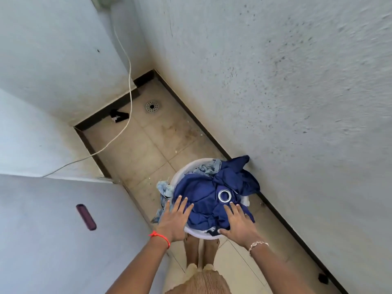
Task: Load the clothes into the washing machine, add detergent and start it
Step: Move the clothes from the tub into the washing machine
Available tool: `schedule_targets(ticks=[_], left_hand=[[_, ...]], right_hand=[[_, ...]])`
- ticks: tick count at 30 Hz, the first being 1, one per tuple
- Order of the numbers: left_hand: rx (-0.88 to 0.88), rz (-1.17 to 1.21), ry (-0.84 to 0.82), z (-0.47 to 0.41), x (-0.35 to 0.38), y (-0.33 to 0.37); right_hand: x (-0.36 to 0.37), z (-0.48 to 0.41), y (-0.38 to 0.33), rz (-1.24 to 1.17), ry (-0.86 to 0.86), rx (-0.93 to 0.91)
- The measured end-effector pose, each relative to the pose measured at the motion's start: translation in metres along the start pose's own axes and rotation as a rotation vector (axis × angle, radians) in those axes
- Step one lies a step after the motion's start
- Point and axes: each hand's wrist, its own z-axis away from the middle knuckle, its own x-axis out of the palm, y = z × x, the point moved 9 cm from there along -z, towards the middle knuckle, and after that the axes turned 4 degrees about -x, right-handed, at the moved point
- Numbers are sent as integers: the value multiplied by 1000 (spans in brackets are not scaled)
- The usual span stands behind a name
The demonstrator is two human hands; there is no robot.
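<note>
The white basin stands on the tiled floor at 6 o'clock, close to the wall. It is full of dark blue clothes and some pale denim. A silver ring lies on top. The left hand, at 7 o'clock of the basin, and the right hand, at 5 o'clock, reach over the heap. All fingers of the 2 hands are straight and spread and grasp nothing. I cannot tell if they touch the cloth. A floor drain is at 12 o'clock.

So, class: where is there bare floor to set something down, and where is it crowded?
Bare tiles lie between basin and drain, up to the left skirting. Crowded: the basin, heaped with clothes, sits by the right wall, under the left hand and right hand.
</note>
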Motion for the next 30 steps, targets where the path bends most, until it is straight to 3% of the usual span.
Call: schedule_targets(ticks=[3, 7, 12, 26, 30], left_hand=[[58, -104, 68, -32, 17, 8], [140, -156, 263, -85, 34, 20], [165, -290, 376, -153, 71, 20], [-19, -388, 451, -242, 86, 8], [25, -486, 490, -262, 107, 10]], right_hand=[[29, -40, 3, 40, -31, -3], [69, -87, 22, 82, 38, 42], [115, -136, 44, 53, 88, 102], [122, -221, 41, 118, 270, 55], [126, -236, 38, 202, 269, 98]])
